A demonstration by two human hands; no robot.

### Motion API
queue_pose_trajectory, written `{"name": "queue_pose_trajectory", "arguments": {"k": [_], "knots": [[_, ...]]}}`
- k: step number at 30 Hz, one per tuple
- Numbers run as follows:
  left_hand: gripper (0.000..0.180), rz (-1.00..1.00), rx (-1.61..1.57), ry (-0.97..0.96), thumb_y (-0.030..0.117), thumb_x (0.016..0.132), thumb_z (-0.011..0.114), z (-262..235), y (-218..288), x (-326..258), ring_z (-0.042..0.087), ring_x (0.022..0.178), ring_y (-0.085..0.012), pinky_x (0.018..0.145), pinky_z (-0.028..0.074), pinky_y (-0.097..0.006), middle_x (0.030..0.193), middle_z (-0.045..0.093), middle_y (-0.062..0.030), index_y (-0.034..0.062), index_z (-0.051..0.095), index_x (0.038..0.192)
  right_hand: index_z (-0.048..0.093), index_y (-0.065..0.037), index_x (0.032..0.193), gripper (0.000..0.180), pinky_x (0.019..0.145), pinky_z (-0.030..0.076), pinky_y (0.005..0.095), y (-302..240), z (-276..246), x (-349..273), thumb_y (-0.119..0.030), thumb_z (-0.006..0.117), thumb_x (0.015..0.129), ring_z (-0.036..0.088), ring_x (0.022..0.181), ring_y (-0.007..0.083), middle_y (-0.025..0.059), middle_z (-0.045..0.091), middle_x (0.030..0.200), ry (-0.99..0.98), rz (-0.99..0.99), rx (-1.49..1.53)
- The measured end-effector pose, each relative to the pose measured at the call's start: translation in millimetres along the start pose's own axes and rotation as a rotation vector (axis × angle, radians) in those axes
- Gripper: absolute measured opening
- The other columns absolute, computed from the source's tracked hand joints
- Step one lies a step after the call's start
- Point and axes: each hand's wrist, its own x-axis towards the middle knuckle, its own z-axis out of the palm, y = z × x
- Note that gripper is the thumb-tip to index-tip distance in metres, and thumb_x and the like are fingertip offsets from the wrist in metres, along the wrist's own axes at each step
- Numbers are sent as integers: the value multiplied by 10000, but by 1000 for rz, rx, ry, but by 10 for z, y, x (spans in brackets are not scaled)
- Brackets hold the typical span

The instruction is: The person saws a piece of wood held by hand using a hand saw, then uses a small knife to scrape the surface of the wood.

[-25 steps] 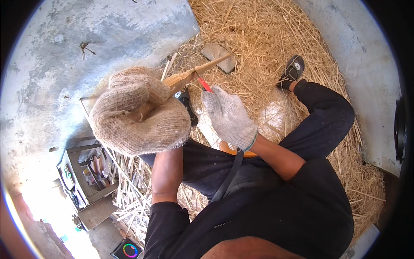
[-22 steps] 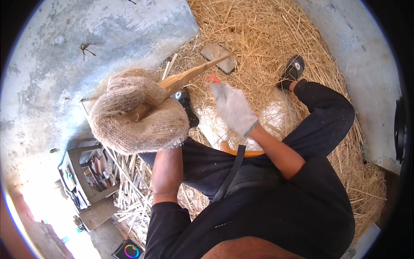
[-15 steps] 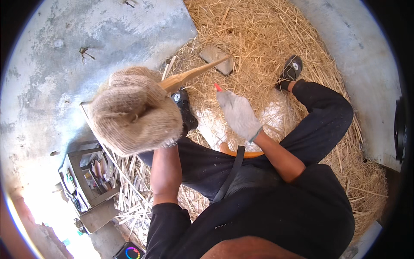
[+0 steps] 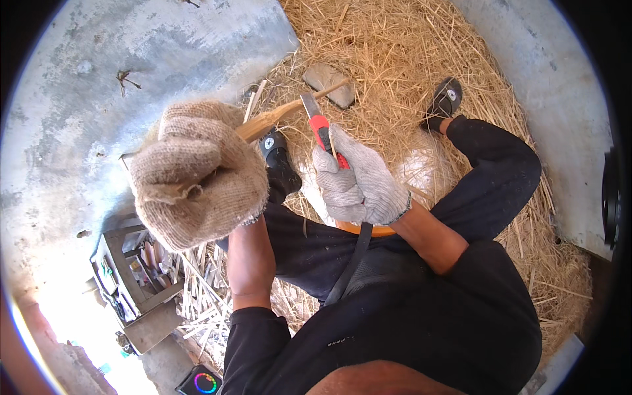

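Observation:
My left hand (image 4: 197, 174), in a thick beige knitted glove, is closed in a fist and raised near the camera. Out of it a tapered wooden stick (image 4: 276, 113) points up and to the right, its thin tip over the straw; the end inside the fist is hidden. My right hand (image 4: 362, 176), in a thinner pale knitted glove, grips a red and black utility knife (image 4: 320, 130). The knife's broad metal blade overlaps the stick near its thin end; I cannot tell if they touch.
Straw-like shavings (image 4: 388, 59) cover the floor around my shoes. A flat stone (image 4: 329, 84) lies beyond the stick. Grey walls (image 4: 164, 52) rise left and right. At lower left stand a wooden box (image 4: 141, 273) of small items and a dark device with a coloured ring (image 4: 205, 383).
My right hand has turned, bringing the knife's blade up against the line of the stick. My left hand has shifted slightly left and down with the stick.

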Motion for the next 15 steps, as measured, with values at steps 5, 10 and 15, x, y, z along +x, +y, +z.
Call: {"name": "queue_pose_trajectory", "arguments": {"k": [5, 10, 15], "knots": [[322, -7, -12, -9, 35, 751, 773, 4, 63, -77, 633, 653, -291, 639, 575, -503, 692, 627, -111, 13, 619, 1032, 431, -137, 768, 550, 290, 187, 238, 99, 19, -123, -601, 345, 1050, 213, 331, 55, -82, 264, 512, 15, 11, -111], [334, -11, -23, 0, 23, 742, 777, -11, 6, -68, 634, 657, -293, 642, 574, -506, 696, 630, -112, 11, 621, 1037, 555, -63, 859, 548, 326, 341, 358, 178, 272, 8, -533, 359, 1062, 456, 370, 227, 53, 472, 505, 293, -601, -1166], [347, 2, 6, -23, 11, 734, 781, -86, 93, -58, 636, 661, -295, 646, 573, -509, 701, 632, -113, 10, 622, 1042, 610, 30, 1014, 515, 566, 533, 465, -2, -253, 288, -425, 376, 1068, 663, 652, 440, 249, 613, 651, 752, -539, -1922]]}}
